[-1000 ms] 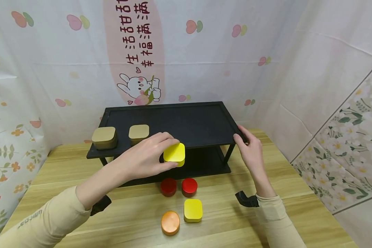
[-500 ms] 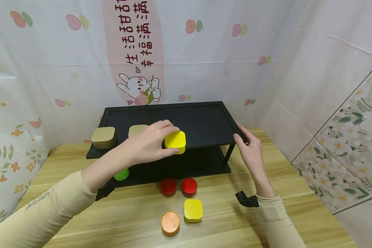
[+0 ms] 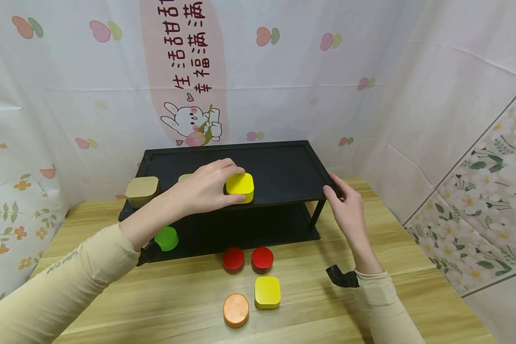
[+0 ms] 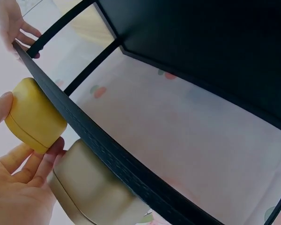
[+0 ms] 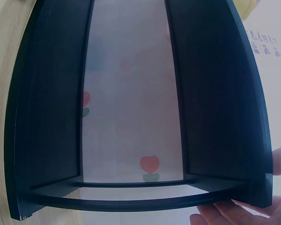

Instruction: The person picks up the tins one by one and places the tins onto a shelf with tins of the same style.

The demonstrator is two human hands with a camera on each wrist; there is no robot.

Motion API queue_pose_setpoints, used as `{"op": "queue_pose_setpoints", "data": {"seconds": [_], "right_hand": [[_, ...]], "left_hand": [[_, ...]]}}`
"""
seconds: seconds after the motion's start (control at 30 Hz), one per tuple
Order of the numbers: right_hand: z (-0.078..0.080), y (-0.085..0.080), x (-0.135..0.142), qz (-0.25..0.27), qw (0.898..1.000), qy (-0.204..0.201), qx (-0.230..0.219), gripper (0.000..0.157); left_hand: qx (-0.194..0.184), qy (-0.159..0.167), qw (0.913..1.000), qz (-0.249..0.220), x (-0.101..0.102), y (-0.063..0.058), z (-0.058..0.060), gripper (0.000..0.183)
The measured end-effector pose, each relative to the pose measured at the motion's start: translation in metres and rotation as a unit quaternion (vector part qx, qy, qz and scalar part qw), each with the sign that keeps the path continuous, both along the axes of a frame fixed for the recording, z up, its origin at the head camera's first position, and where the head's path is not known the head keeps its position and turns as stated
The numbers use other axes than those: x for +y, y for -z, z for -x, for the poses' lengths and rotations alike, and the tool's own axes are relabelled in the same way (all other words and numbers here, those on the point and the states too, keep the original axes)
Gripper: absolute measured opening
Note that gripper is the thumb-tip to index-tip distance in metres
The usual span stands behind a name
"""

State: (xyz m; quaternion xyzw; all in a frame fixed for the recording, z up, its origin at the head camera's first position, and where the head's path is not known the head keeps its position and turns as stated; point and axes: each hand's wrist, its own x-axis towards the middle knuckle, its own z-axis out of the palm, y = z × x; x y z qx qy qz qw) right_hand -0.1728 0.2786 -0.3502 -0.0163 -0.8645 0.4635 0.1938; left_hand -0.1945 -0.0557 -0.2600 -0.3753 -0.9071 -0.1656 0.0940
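My left hand point(image 3: 208, 186) pinches a yellow rounded-square tin point(image 3: 241, 187) between thumb and fingers, at the front edge of the upper board of a black two-tier shelf point(image 3: 279, 169). In the left wrist view that yellow tin point(image 4: 35, 115) overlaps the board's edge, beside a beige tin point(image 4: 96, 187). One beige rounded-square tin point(image 3: 143, 190) stands at the upper board's left end; another is mostly hidden behind my left hand. My right hand point(image 3: 348, 205) grips the upper board's front right corner, its thumb and fingers on opposite faces in the right wrist view.
A green round tin point(image 3: 166, 239) is at the lower tier's left end, partly behind my left wrist. On the wooden table point(image 3: 309, 310) before the shelf are two red round tins point(image 3: 233, 259), a second yellow tin point(image 3: 267, 292) and an orange round tin point(image 3: 235, 309). Patterned curtain hangs behind.
My left hand has raised the yellow tin from in front of the shelf to the upper board's front edge. The green tin has come into view below my arm. My right hand has stayed put.
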Motion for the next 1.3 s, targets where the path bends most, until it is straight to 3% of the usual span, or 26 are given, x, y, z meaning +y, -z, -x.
{"op": "queue_pose_setpoints", "data": {"seconds": [0.57, 1.3], "right_hand": [[0.0, 0.0, -0.001, 0.002, 1.0, 0.001, 0.002, 0.05], [0.0, -0.001, -0.001, -0.003, 1.0, 0.004, 0.002, 0.052]], "left_hand": [[-0.027, -0.021, 0.9992, 0.022, 0.0, -0.001, 0.014, 0.054], [-0.053, -0.032, 0.9976, 0.031, -0.001, -0.002, 0.014, 0.056]]}}
